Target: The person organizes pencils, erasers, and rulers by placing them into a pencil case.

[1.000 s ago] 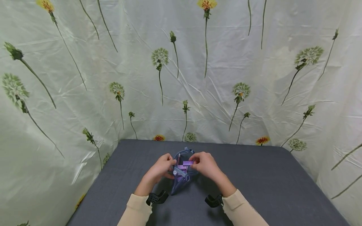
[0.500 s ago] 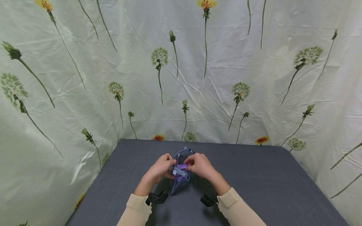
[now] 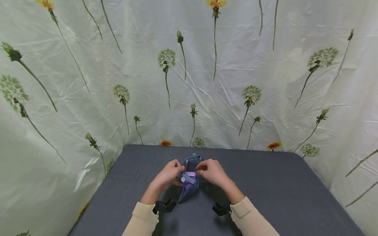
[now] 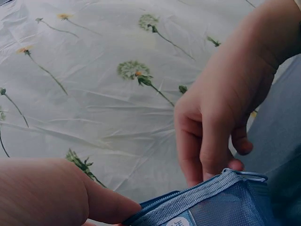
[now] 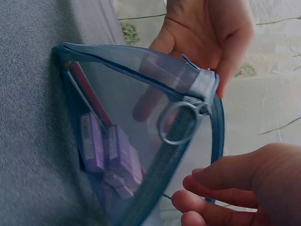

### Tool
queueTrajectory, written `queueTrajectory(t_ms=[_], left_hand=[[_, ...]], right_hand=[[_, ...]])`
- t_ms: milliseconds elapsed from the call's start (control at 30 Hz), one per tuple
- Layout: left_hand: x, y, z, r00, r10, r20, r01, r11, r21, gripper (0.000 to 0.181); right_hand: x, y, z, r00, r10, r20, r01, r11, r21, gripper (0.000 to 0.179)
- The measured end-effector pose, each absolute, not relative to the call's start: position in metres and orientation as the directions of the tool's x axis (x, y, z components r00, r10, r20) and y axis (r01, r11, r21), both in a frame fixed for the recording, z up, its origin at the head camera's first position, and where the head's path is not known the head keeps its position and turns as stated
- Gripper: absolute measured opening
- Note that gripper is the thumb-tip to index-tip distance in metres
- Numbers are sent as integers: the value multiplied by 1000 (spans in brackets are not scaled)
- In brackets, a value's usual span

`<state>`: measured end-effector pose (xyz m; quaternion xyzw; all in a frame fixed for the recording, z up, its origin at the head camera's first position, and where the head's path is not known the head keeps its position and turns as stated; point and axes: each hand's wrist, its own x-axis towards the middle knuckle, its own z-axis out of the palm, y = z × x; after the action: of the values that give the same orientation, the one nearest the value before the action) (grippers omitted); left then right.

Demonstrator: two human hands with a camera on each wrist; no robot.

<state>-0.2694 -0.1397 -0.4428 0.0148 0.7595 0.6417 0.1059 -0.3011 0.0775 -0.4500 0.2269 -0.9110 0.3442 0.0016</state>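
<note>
A blue mesh zip pouch [image 3: 183,195] stands unzipped on the table, its mouth facing up. My left hand [image 3: 167,174] pinches its left rim between thumb and fingers, also plain in the left wrist view, where the zip edge [image 4: 188,200] runs away from the fingertips. Through the mesh in the right wrist view I see small purple boxes [image 5: 119,148] and slim pen-like sticks [image 5: 89,92]. My right hand [image 3: 214,172] hovers at the right side of the mouth, fingers loosely bent, with nothing between them. A ring-shaped zip pull [image 5: 178,123] hangs at the near corner.
The dark grey table [image 3: 265,190] spreads around the pouch. Behind it and at the sides hangs a pale curtain [image 3: 141,65] printed with dandelions. Black wrist cameras [image 3: 222,208] sit below both hands.
My right hand has lowered a small purple box into the pouch, let go of it, and drawn back slightly to the right. My left hand has kept its grip on the rim.
</note>
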Motion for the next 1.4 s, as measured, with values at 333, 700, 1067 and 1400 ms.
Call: queueTrajectory(t_ms=[333, 700, 1067, 1400], left_hand=[[-265, -130, -444, -984, 139, -114, -86, 192, 978, 20], [-262, -117, -449, -990, 129, -62, -32, 220, 975, 23], [-258, -99, -454, -991, 121, -50, -9, 316, 949, 21], [-256, -91, -462, -968, 246, 45, 178, 552, 815, 22]], right_hand=[[-294, 94, -441, -917, -346, 200, -389, 656, -646, 12], [-291, 112, -443, -940, -271, 209, -339, 671, -659, 11], [-290, 122, -447, -950, -219, 221, -311, 690, -653, 9], [-288, 131, -449, -956, -199, 215, -292, 702, -650, 9]])
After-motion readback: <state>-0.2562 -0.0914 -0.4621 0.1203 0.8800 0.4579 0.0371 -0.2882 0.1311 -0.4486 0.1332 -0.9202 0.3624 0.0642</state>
